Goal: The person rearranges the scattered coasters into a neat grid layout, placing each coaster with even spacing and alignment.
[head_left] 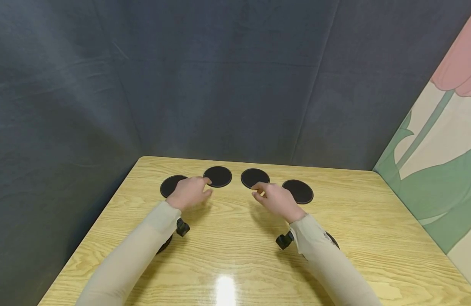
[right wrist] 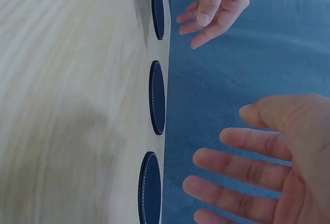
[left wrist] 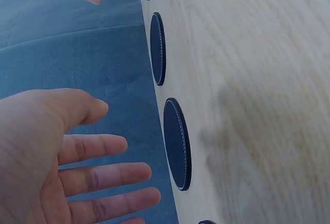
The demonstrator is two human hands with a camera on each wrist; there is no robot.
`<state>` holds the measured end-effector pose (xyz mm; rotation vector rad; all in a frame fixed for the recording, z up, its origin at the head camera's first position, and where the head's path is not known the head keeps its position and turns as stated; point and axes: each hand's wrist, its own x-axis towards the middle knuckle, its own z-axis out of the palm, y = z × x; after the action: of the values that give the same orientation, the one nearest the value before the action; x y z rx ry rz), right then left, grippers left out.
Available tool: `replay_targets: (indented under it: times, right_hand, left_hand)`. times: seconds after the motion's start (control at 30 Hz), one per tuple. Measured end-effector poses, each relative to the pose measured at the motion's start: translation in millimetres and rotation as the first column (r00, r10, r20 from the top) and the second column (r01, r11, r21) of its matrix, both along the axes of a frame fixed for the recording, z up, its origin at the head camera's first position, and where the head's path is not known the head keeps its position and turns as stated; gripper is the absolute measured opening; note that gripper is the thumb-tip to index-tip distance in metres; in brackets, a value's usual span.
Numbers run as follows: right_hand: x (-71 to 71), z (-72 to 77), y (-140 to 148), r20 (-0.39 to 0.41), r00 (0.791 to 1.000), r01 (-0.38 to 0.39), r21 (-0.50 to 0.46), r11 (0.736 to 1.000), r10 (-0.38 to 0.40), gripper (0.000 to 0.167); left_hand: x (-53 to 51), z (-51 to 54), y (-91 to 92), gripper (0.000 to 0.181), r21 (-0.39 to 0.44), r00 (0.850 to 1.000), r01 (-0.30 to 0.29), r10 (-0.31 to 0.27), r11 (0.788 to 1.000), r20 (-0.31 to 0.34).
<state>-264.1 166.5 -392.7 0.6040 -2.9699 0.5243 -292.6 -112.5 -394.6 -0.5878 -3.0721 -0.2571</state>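
Note:
My left hand hovers over the wooden table between two black round coasters, fingers relaxed and holding nothing. My right hand hovers likewise, beside two more coasters, also holding nothing. In the left wrist view the fingers of my left hand are spread, with a black coaster on the table past them. The right wrist view has my right hand with its fingers apart, near a stitched-edge coaster. Neither hand visibly touches a coaster.
Four coasters, such as this one, lie in an arc near the back edge of the table. Others are partly hidden under my forearms. Dark blue cloth hangs behind and at left; a flowered cloth is at right.

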Motion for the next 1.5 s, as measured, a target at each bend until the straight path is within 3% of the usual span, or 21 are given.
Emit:
replay_targets:
  times: [0.5,0.67,0.83,0.97,1.27,1.33,1.4,1.5]
  right_hand:
    - [-40.3,19.6,-24.8,0.130,0.989,-0.048,-0.192,0.980,0.074,0.029]
    - [-54.0,21.7,-33.6,0.180,0.981,-0.032,-0.230,0.973,0.075,0.029]
    - [-69.3,20.1,-39.6,0.227,0.970,-0.006,-0.331,0.943,0.086,0.033]
    - [-82.0,14.4,-44.0,0.287,0.954,0.052,-0.441,0.896,0.086,0.035]
    - [-95.2,-3.7,-52.8,0.407,0.897,0.171,-0.676,0.716,0.171,0.043]
    - [-96.2,-8.3,-55.9,0.428,0.886,0.199,-0.701,0.685,0.180,0.046]
    - [-97.1,-12.7,-59.6,0.447,0.877,0.226,-0.707,0.670,0.177,0.048]
    - [-98.8,-19.2,-66.3,0.478,0.867,0.261,-0.681,0.685,0.145,0.051]
  left_hand:
    - [-21.0,15.4,-4.5,0.039,0.150,0.994,-0.021,0.004,0.988,0.113]
    - [-34.7,19.4,-5.6,0.036,0.190,0.994,-0.035,0.013,0.981,0.113]
    - [-49.4,20.4,-6.4,0.035,0.252,0.994,-0.048,0.021,0.967,0.108]
    - [-57.8,20.1,-6.7,0.035,0.341,0.993,-0.073,0.035,0.937,0.114]
    - [-62.7,12.8,-1.3,0.032,0.498,0.984,-0.153,0.082,0.854,0.161]
    - [-64.0,8.4,-0.2,0.033,0.538,0.979,-0.177,0.092,0.824,0.180]
    - [-67.1,1.6,0.3,0.034,0.572,0.975,-0.199,0.102,0.796,0.196]
    - [-70.9,-9.3,1.1,0.039,0.613,0.964,-0.244,0.121,0.751,0.236]
